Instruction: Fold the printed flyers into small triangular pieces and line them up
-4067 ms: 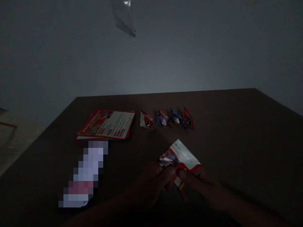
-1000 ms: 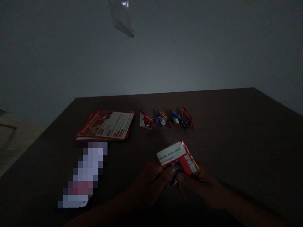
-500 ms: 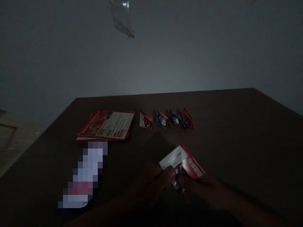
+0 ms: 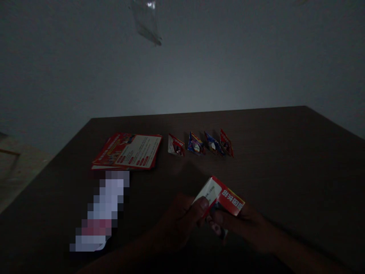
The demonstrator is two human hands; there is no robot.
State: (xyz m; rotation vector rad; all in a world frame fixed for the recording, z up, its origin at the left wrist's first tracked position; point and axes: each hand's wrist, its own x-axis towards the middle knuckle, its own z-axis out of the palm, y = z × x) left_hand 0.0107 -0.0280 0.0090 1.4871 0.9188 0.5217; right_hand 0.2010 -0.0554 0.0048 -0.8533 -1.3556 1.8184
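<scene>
Between my two hands is a printed paper sheet (image 4: 232, 202), red with white characters on one part and white on another, bent along a fold. My left hand (image 4: 182, 220) grips its left side, thumb on the white part. My right hand (image 4: 245, 224) pinches the lower right side, its thumb close to the left one. A dark and pale printed part shows below the thumbs; much of the underside is hidden in shadow. Beyond my hands, several small folded paper pieces stand in a row, among them a red-and-white one (image 4: 176, 146) and a blue one (image 4: 196, 144).
A stack of red and white printed sheets (image 4: 128, 152) lies on the left of the dark table (image 4: 285, 160). Nearer me is a long, pixelated pale object (image 4: 105, 209). A clear plastic holder (image 4: 146, 23) hangs on the wall behind. The light is dim.
The sheet has turned and folded further in my hands, so its white part looks narrower and the red part shows more. My left thumb has shifted slightly. The other things stay put.
</scene>
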